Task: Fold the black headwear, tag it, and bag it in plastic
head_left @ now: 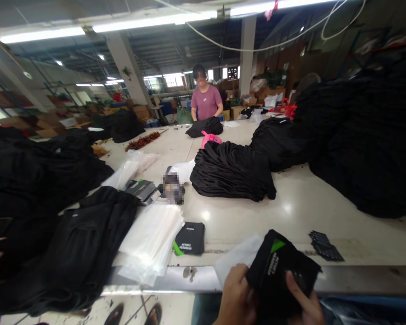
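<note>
While the black bundle (276,284) printed "ACTOR'S HEADGEAR" is held at the metal table edge (365,277), the left hand (236,295) grips its left side and the right hand (306,301) its right, thumb on top. Clear bags (152,237) overhang that edge; black tags (325,246) lie beyond it.

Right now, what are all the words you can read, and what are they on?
"ACTOR'S HEADGEAR": on the tabletop card.
"ACTOR'S HEADGEAR": on the held card between the left hand and right hand, turned sideways and a bit blurred.
Too small or blurred: the line atop the tabletop card, the mark on the purple shirt, and anything on the small black tags.
</note>
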`<control>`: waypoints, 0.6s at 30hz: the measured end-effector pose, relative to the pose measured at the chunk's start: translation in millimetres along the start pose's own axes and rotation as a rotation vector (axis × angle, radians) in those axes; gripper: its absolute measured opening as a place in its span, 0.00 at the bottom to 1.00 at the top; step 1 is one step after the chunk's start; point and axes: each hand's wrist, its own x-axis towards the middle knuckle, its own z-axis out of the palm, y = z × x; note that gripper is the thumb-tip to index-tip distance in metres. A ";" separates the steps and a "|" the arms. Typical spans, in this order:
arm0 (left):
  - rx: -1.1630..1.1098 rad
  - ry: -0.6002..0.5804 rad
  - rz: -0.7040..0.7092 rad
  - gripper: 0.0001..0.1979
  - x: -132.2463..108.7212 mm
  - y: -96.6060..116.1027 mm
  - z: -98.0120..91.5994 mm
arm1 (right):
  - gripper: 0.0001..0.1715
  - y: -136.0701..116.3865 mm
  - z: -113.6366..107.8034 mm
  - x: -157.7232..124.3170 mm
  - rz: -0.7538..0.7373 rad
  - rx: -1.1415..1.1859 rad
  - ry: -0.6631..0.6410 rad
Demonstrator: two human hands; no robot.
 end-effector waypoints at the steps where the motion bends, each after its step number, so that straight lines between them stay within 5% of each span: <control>1: -0.042 0.002 0.029 0.07 1.2 1.5 -1.5 | 0.66 -6.8 2.5 2.3 -0.015 0.042 0.007; 8: -0.061 0.283 0.161 0.18 9.1 -8.6 -34.0 | 0.71 -38.9 -0.1 7.3 -0.144 0.080 0.213; 13: 0.053 0.028 0.201 0.28 27.3 -20.5 -42.2 | 0.64 -17.6 -4.5 1.2 0.090 -0.010 0.008; 18: -0.055 -0.124 0.120 0.27 52.2 -25.9 -60.5 | 0.36 6.7 15.8 -6.7 0.185 -0.229 -0.304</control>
